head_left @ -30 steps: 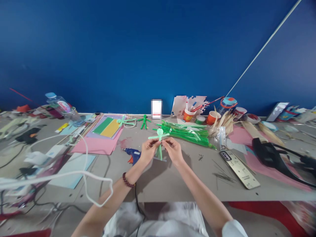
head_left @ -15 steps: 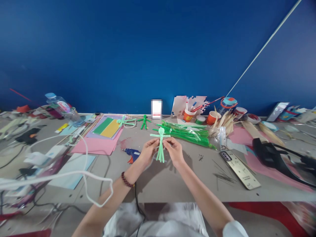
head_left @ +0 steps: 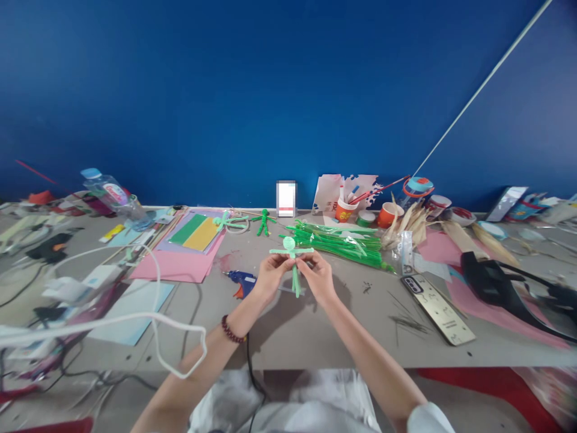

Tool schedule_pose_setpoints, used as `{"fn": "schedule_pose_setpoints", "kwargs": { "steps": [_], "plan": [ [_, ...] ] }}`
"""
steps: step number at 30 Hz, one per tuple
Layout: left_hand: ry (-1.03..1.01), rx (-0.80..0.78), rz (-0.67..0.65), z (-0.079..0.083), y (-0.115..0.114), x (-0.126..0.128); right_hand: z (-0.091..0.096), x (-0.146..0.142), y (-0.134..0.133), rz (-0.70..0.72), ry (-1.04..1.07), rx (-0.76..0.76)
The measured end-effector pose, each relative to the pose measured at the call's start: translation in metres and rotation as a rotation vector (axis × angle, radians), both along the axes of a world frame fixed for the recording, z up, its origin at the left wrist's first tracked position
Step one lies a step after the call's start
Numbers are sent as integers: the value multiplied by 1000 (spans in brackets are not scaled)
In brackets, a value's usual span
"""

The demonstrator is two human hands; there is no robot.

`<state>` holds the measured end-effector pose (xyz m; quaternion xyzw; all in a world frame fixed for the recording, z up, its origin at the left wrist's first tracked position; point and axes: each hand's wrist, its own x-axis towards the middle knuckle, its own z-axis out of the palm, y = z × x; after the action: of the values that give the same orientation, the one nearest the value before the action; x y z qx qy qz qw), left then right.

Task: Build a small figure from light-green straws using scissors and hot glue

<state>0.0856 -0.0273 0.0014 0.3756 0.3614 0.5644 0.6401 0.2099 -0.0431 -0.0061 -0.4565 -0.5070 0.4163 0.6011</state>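
A pale green pipe-cleaner figure (head_left: pixel 295 281) with a round head, outstretched arms and long legs is held up above the table in front of me. My left hand (head_left: pixel 271 275) pinches its body from the left, thumb and fingers together. From the other side my right hand (head_left: pixel 318 275) pinches the same body just below the arms. The fingertips hide part of the torso. Beside my left hand lies a blue hot glue gun (head_left: pixel 243 281). Farther back are a dark green pipe-cleaner figure (head_left: pixel 264 223) and another pale green figure (head_left: pixel 224 222).
Green pipe cleaners (head_left: pixel 338 243) in clear plastic lie behind my right hand. At right are a phone (head_left: pixel 439 311) and dark wire pieces (head_left: pixel 410 323). Coloured sheets (head_left: pixel 180 267) and a looping white cable (head_left: pixel 157 288) occupy the left. A paper cup (head_left: pixel 346 210) holds pens.
The figure has turned in my fingers: its head now looks rounder and sits slightly left, and its legs look closer together. Both hands stay in nearly the same place.
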Motion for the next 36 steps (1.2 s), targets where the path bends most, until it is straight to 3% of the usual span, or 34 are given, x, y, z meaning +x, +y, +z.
{"fn": "schedule_pose_setpoints", "kwargs": {
  "steps": [4,7,11,17,24,27,36],
  "plan": [
    [30,53,-25,1,0,0,-3,0,4,169,307,-192],
    [50,54,7,1,-2,2,-3,0,5,252,398,-267],
    [81,32,60,0,-4,4,-4,1,7,286,436,-319],
    [86,-39,-32,0,-4,1,-5,2,9,323,616,-358],
    [77,-44,-47,0,-1,-1,-3,4,8,377,683,-381],
    [47,-30,-44,-1,2,-4,1,7,8,340,669,-386],
    [-5,-12,-30,-2,6,-5,19,25,9,74,432,-198]
  ]
}}
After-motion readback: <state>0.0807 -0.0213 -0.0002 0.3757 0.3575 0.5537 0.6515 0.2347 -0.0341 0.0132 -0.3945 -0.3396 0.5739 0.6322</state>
